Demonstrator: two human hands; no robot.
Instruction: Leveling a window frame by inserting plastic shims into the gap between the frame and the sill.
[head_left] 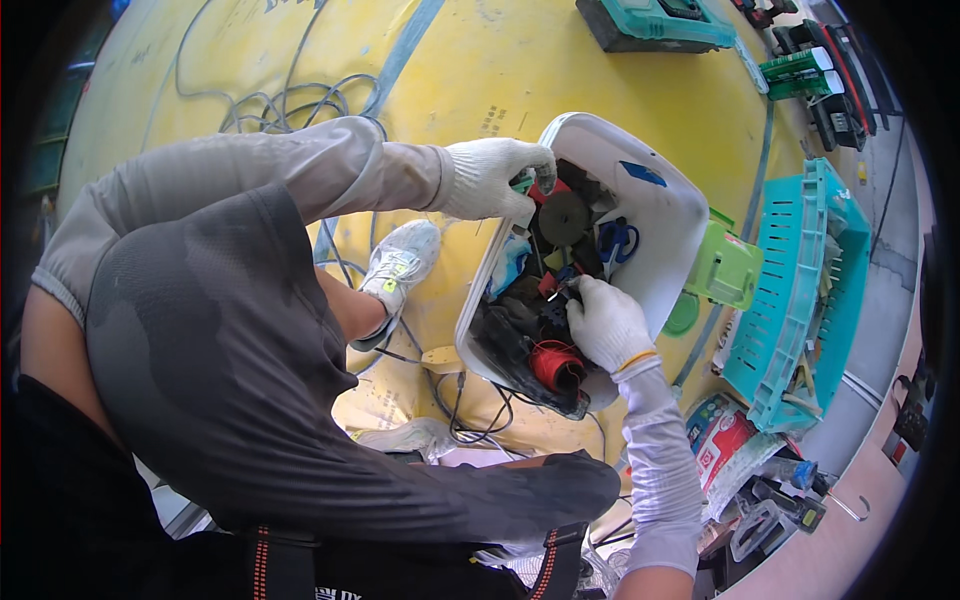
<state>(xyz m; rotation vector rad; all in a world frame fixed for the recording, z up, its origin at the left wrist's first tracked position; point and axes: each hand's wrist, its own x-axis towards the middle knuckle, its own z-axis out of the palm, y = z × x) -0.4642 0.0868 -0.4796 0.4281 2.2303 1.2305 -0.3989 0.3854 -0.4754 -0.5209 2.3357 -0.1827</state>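
Observation:
A white plastic bin (676, 262) full of mixed tools and parts stands on the floor in front of me. My left hand (495, 178), in a white knit glove, is at its left rim with the fingers curled; a bit of green shows between them, but what it is stays unclear. My right hand (608, 322), also gloved, reaches over the near right side and pinches a small dark piece with a metallic glint. Around it lie blue-handled scissors (617, 240), a spool of red cord (555, 366) and a dark round disc (563, 217).
To the right are a green plastic lidded case (725, 264) and a teal slatted crate (785, 290). A teal toolbox (660, 22) stands at the far side. Loose cable (300, 108) coils on the yellow floor sheet (480, 60). My shoe (402, 262) is left of the bin.

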